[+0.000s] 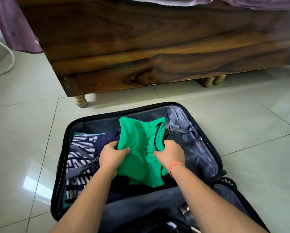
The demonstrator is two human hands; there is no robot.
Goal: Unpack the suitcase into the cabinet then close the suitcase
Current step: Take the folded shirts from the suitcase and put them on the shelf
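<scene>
both grips are clamped on the green shirt [139,140]: left grip [113,155] pinches its left edge, right grip [170,153] bunches the collar side. the shirt sits in the far half of the open suitcase [208,132] on the floor, striped top [81,148] to its left. i'd lift straight up with even tension, keep the fold, and clear the grey strap [83,167]. cabinet not in view.

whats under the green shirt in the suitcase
The left hand and right hand grip the green shirt over the open suitcase. Dark clothing shows below its lower edge, a striped garment to its left. What lies directly beneath is covered.
</scene>
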